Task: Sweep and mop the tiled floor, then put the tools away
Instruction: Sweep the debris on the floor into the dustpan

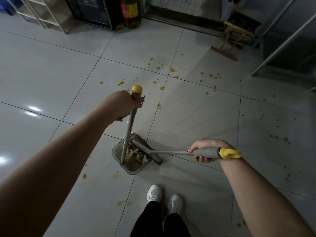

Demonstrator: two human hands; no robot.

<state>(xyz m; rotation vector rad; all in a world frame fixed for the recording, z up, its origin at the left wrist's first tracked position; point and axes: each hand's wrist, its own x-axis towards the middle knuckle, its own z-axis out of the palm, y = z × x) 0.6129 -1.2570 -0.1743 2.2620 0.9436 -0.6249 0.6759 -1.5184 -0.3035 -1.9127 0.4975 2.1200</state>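
My left hand (122,105) grips the top of the dustpan's upright metal handle (129,124), just under its yellow cap. The grey dustpan (119,150) sits on the white tiled floor (196,117) and holds a pile of pale scraps (135,153). My right hand (206,148) grips the grey broom handle (207,153), which ends in a yellow tip. The broom head (145,149) rests at the dustpan's mouth, against the scraps. Orange-yellow spill spots (172,70) dot the tiles ahead and around the pan.
My white shoes (164,197) stand just behind the dustpan. At the back are a white shelf frame (42,16), a dark cabinet (92,12), a large oil bottle (130,12) and a wooden folding stool (237,33). Metal table legs (282,41) rise at the right.
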